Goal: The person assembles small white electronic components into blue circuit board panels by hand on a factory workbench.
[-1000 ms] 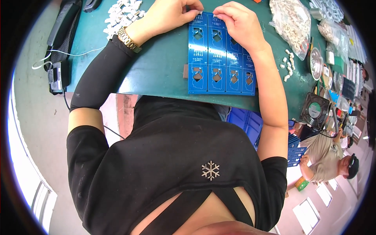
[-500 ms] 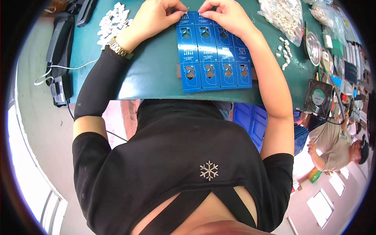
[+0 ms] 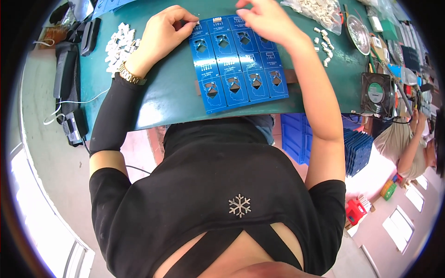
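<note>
A blue circuit board panel (image 3: 237,62), a grid of small boards each with a cut-out hole, lay flat on the green table (image 3: 162,99), near its front edge. The left hand (image 3: 162,34) rested at the panel's upper left corner, thumb and forefinger pinched narrowly on a small white connector (image 3: 197,22) touching that corner. The right hand (image 3: 265,17) hovered over the panel's upper right corner, fingers loosely curled; whether it held anything could not be told. A pile of white connectors (image 3: 118,46) lay left of the panel, beyond the left wrist. A clear bag of white parts (image 3: 320,9) sat to the panel's upper right, with a black cooling fan (image 3: 376,94) farther right.
</note>
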Available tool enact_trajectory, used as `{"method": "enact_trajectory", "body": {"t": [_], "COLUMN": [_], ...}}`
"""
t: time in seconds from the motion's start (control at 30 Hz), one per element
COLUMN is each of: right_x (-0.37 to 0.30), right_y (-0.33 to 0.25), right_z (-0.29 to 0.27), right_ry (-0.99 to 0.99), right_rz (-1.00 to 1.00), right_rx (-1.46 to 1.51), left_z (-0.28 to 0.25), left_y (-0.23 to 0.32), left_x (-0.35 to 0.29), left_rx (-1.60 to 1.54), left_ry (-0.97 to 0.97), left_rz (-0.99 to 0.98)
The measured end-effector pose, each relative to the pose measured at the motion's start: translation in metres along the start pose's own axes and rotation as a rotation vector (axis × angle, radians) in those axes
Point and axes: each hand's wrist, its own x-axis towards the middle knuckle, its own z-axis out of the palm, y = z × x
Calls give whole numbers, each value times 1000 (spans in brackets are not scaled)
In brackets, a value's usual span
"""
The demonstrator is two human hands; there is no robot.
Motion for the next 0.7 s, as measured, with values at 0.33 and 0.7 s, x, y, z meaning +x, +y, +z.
{"method": "enact_trajectory", "body": {"t": [0.33,0.7], "right_x": [-83,-90], "right_y": [90,95], "right_z": [-117,-113], "right_ry": [327,342], "right_rz": [262,334], "right_rx": [-9,29], "left_z": [0,-3], "left_y": [11,9], "left_x": [1,5], "left_rx": [-39,-62], "left_ry": [23,-28], "left_rz": [-10,-35]}}
